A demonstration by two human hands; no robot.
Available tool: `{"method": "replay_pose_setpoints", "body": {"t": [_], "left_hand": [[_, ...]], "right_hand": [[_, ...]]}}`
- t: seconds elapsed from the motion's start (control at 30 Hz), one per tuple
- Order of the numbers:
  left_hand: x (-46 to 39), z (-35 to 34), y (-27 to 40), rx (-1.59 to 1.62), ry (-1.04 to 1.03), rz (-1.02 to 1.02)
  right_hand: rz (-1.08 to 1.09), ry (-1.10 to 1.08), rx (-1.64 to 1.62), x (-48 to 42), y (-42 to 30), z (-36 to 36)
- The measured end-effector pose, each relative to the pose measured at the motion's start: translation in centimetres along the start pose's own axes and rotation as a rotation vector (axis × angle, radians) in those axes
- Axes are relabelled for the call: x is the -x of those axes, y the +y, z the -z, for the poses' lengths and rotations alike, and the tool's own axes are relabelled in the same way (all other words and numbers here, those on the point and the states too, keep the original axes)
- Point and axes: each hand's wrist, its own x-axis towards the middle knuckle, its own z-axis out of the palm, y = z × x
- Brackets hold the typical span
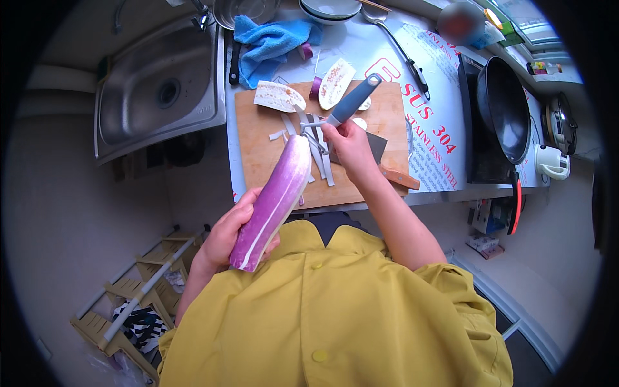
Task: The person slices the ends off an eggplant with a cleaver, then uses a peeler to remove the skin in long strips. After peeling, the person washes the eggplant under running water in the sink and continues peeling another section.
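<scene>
My left hand (232,227) grips the lower part of a long purple eggplant piece (275,203), its upper end pointing at the board. A pale strip runs down its skin. In my right hand (346,140) is a vegetable peeler (350,101) with a blue-grey handle, its head close to the eggplant's top end. Underneath lies a wooden cutting board (256,164) with pale peel strips (328,167), two cut eggplant pieces (280,96) (337,83) showing seeded flesh, and a cleaver (399,177) with a wooden handle, partly hidden by my right hand and forearm.
A steel sink (159,92) is at the left. Behind the board lie a blue towel (271,43), stacked bowls (331,8) and a long-handled spatula (401,46). At the right, a black wok (505,111) rests on a cooktop, beside a white kettle (551,162).
</scene>
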Motion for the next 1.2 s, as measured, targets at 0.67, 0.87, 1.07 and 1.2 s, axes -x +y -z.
{"method": "replay_pose_setpoints", "body": {"t": [0.67, 0.87, 1.07, 1.2], "left_hand": [[-1.8, 1.3, -0.2, 0.300, 0.016, -0.100], [-3.6, 1.8, -0.2, 0.233, 0.245, -0.113], [-4.2, 1.2, -0.5, 0.293, 0.383, -0.119], [-4.3, 1.1, -0.8, 0.346, 0.302, -0.099]], "right_hand": [[0.107, -0.005, 0.204, 2.1, -0.1, 0.3], [0.233, 0.074, 0.096, 3.3, -2.1, 0.1], [0.135, -0.320, -0.077, 7.1, -5.7, -2.5], [0.206, -0.435, -0.043, 8.6, -6.2, -3.9]]}}
